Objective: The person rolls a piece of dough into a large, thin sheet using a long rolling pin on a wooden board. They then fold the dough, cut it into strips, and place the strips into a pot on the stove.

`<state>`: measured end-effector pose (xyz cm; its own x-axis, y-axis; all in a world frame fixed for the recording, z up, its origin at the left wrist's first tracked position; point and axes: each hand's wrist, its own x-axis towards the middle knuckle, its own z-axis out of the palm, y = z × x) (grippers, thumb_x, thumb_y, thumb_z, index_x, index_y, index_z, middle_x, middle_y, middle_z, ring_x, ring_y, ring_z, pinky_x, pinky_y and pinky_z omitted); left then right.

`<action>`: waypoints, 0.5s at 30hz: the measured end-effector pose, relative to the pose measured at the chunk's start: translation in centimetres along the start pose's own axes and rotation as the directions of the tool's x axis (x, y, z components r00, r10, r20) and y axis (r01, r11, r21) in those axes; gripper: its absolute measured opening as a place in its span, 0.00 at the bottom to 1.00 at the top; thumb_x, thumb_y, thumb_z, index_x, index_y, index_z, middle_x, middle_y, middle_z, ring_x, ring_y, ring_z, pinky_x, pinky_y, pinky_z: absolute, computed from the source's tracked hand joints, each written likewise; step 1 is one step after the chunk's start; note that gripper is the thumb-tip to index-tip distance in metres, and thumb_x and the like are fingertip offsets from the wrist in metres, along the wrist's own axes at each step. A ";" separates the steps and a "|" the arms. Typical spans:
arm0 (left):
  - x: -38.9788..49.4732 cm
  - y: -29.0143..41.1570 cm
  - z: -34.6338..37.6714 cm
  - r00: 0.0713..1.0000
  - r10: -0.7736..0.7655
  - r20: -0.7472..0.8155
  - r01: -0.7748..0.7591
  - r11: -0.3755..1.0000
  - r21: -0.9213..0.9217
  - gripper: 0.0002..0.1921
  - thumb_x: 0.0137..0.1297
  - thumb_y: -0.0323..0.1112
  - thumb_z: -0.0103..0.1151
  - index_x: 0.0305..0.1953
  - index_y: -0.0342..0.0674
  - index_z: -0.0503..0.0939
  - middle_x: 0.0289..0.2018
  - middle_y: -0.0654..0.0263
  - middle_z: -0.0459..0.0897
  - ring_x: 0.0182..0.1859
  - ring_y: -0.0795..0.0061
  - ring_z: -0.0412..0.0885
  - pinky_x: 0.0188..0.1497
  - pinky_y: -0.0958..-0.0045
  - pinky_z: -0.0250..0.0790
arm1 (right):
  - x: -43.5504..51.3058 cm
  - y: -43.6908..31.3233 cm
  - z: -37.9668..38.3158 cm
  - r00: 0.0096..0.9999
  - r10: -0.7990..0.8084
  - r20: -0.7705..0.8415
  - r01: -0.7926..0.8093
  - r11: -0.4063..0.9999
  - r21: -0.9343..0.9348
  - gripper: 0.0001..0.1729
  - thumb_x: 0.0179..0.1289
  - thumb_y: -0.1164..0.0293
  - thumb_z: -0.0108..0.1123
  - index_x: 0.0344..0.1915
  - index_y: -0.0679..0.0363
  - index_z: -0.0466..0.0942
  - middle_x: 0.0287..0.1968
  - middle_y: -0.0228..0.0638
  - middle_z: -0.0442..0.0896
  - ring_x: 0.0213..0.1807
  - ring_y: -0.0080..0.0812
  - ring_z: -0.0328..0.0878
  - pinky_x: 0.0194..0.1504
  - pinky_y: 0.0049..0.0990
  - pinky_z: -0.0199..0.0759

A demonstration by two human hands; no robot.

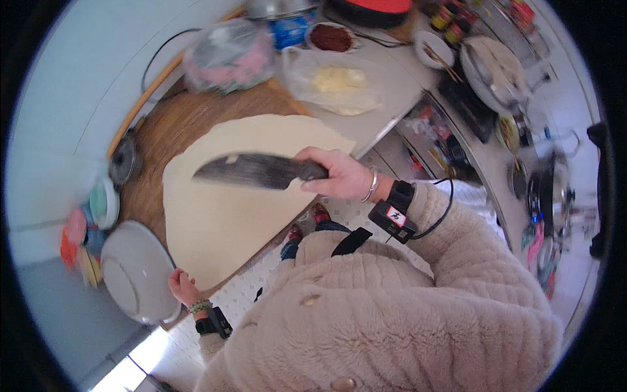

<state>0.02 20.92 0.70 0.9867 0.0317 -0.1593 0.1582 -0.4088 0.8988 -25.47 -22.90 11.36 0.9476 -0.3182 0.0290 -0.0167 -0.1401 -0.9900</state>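
My right hand (pixel 338 174) grips a dark-bladed kitchen knife (pixel 250 170) by its black handle, its blade pointing left and a little blurred. Beneath the knife, a broad sheet of rolled-out dough (pixel 220 230) lies on a wooden board (pixel 171 132) and reaches the board's near edge. Close to the sheet's lower left edge is my left hand (pixel 184 286), its fingers curled. It is beside the rim of an overturned white bowl (pixel 137 269); whether it pinches anything does not show.
Past the board are a plastic bag with pale yellow contents (pixel 338 81), a bowl of dark red-brown paste (pixel 331 37) and a pink-filled plastic bag (pixel 232 59). A long wooden rolling pin (pixel 147 100) leans by the wall. At right a counter holds a pan (pixel 494 73) and chopsticks (pixel 443 61).
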 end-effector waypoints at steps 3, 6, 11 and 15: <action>2.0 4.9 7.1 0.963 0.129 0.237 -0.155 0.984 0.091 0.09 0.63 0.30 0.53 0.44 0.38 0.77 0.38 0.70 0.78 0.39 0.80 0.75 0.37 0.77 0.69 | -4.5 0.7 -1.3 0.932 0.149 -0.331 -0.177 0.983 -0.058 0.20 0.60 0.68 0.65 0.50 0.59 0.70 0.33 0.26 0.77 0.31 0.22 0.75 0.33 0.24 0.72; 2.4 9.2 13.9 0.857 0.205 0.474 -0.245 0.969 0.025 0.07 0.65 0.28 0.53 0.43 0.38 0.77 0.38 0.69 0.79 0.39 0.80 0.75 0.38 0.78 0.69 | -9.9 1.1 -0.1 0.727 0.380 -0.571 -0.360 0.920 0.154 0.19 0.61 0.68 0.66 0.49 0.59 0.71 0.29 0.23 0.75 0.27 0.18 0.72 0.28 0.21 0.69; -2.4 12.9 23.8 0.612 0.201 0.765 -0.227 0.971 -0.073 0.05 0.65 0.25 0.51 0.40 0.38 0.77 0.36 0.69 0.79 0.39 0.80 0.77 0.39 0.78 0.71 | -18.9 2.6 -0.5 0.441 0.454 -0.774 -0.319 0.885 0.338 0.18 0.62 0.67 0.65 0.49 0.60 0.70 0.26 0.21 0.71 0.22 0.13 0.67 0.22 0.19 0.63; -9.9 14.4 33.4 0.413 0.185 0.892 -0.276 0.958 -0.071 0.06 0.65 0.25 0.51 0.40 0.39 0.78 0.37 0.70 0.80 0.38 0.81 0.78 0.38 0.78 0.71 | -26.1 5.7 -5.9 0.322 0.371 -0.871 -0.209 0.925 0.317 0.18 0.63 0.68 0.64 0.50 0.60 0.69 0.26 0.22 0.71 0.23 0.14 0.67 0.21 0.19 0.63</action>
<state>-8.69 -15.70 1.56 0.4037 -0.8760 -0.2638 -0.1183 -0.3359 0.9344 -52.19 -20.88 5.82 0.0212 -0.9712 -0.2374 -0.1120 0.2336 -0.9659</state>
